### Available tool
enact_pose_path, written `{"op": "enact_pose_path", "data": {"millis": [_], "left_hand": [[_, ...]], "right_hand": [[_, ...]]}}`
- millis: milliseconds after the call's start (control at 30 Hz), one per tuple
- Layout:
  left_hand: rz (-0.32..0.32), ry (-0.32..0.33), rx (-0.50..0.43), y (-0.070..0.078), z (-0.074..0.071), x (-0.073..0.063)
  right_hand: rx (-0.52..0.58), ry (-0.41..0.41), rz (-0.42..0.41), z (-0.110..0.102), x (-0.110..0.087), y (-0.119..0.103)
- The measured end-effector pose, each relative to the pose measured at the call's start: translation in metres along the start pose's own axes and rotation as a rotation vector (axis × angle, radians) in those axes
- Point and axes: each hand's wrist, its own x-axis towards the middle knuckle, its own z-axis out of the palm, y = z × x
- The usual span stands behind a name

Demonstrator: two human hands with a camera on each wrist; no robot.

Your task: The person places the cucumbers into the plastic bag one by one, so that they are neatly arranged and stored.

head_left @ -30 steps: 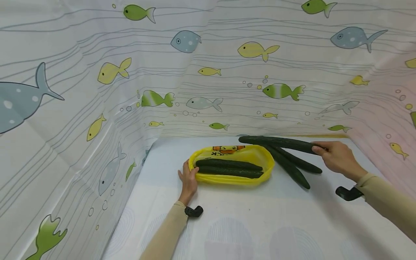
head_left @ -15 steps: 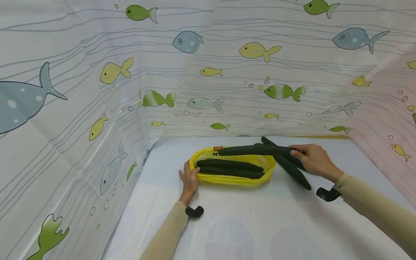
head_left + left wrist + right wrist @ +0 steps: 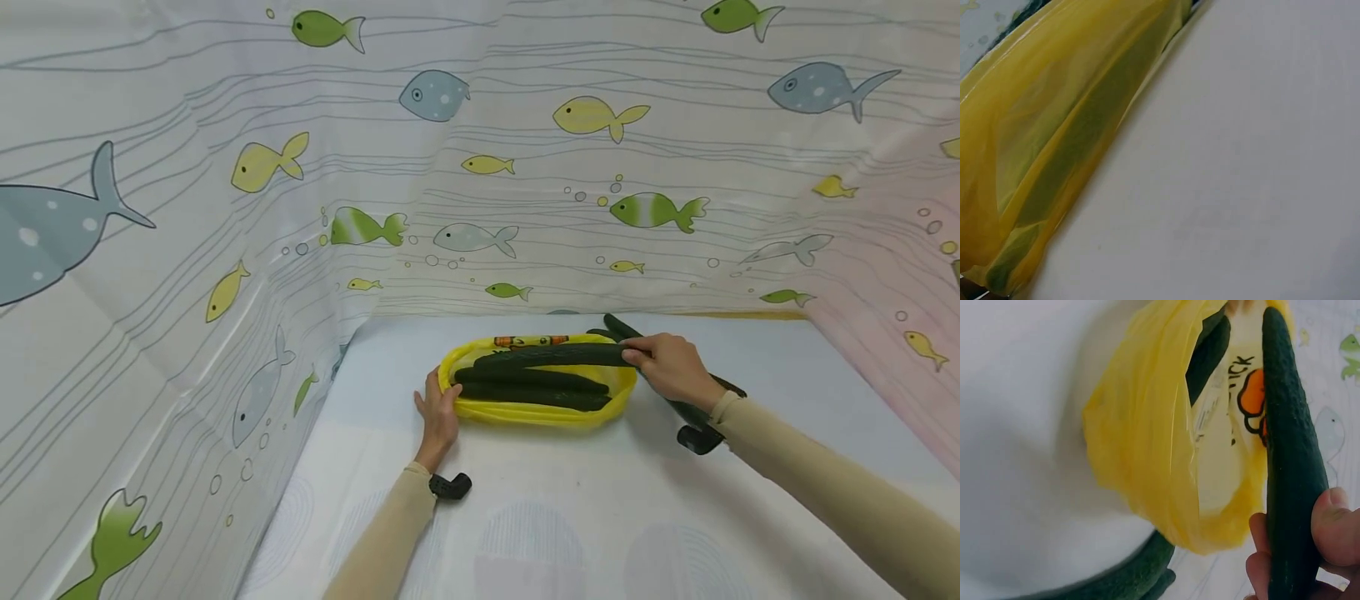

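Note:
In the head view my left hand [image 3: 438,421] grips the left end of a yellow plastic bag [image 3: 525,416], thumb over its rim. The bag lies with its mouth spread, and two dark green cucumbers [image 3: 532,397] rest inside, side by side. My right hand [image 3: 675,368] holds another cucumber [image 3: 558,356] by its right end, the far end over the bag's opening. The right wrist view shows thumb and fingers round this cucumber [image 3: 1291,450], beside the printed bag wall. Through the bag [image 3: 979,187], a cucumber shows in the left wrist view.
Right of the bag, two more cucumbers [image 3: 617,323] lie crossed on the white table [image 3: 585,500], partly hidden behind my right hand and wrist. A fish-printed sheet [image 3: 525,200] stands up behind the table and along both sides.
My right hand has carried its cucumber left and down, from above the loose cucumbers to over the bag's mouth. My left hand keeps its grip on the bag.

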Motion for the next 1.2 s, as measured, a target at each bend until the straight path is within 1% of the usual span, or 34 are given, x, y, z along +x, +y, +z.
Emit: {"op": "enact_pose_path", "data": {"millis": [100,333,567,700,900,1100,1200], "left_hand": [[-0.003,0.0,0.003,-0.001,0.001,0.0],[-0.002,-0.007,0.015,0.0,0.001,0.002],[-0.006,-0.01,0.003,-0.001,0.001,0.002],[-0.009,-0.008,0.007,-0.002,0.0,0.002],[-0.005,-0.014,0.02,-0.003,0.001,0.001],[0.004,-0.004,0.015,-0.002,0.001,0.001],[0.002,-0.004,0.022,-0.001,0.0,0.001]], "right_hand": [[-0.01,0.002,0.002,0.009,0.007,-0.004],[-0.025,0.008,-0.001,0.029,0.023,-0.005],[-0.023,0.023,0.012,0.04,0.03,-0.013],[-0.046,0.039,-0.017,0.045,0.033,-0.019],[-0.053,0.092,-0.082,0.055,0.038,-0.023],[-0.061,0.116,-0.095,0.065,0.044,-0.022],[-0.078,0.132,-0.115,0.069,0.047,-0.019]]}}
